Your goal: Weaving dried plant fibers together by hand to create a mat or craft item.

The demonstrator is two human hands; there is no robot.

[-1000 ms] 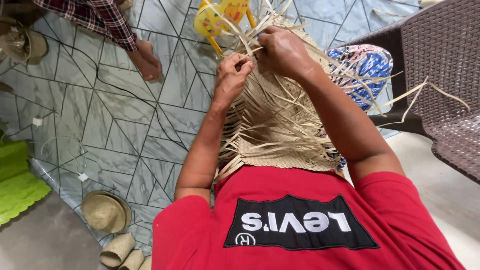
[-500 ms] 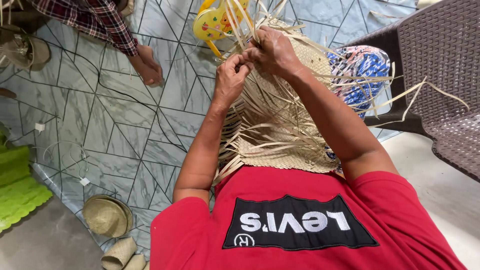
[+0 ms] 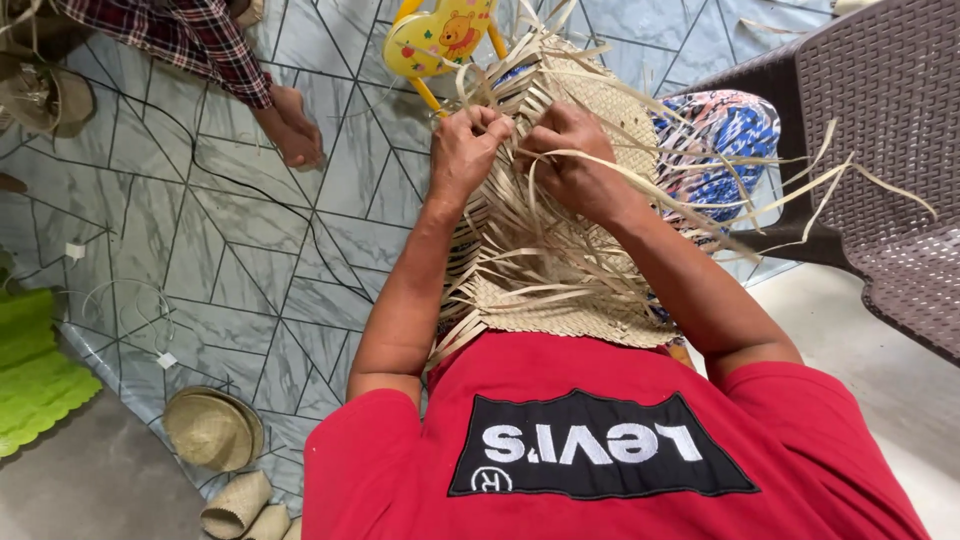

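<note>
A half-woven mat of pale straw strips (image 3: 560,270) lies over my lap, with loose strip ends fanning out to the right. My left hand (image 3: 465,145) is closed on strips at the mat's far edge. Beside it, my right hand (image 3: 570,160) pinches several loose strips and bends them toward me. The two hands sit close together, nearly touching. My red shirt (image 3: 600,450) fills the bottom of the view.
Another person's arm in a plaid sleeve (image 3: 190,40) reaches to the tiled floor at top left. A yellow child's chair (image 3: 440,40) stands beyond the mat. A brown wicker chair (image 3: 880,150) is at right. A woven hat (image 3: 210,428) and green mat (image 3: 35,365) lie at lower left.
My right hand has come down from the mat's far edge toward me, pulling strips along. My left hand has stayed almost in place.
</note>
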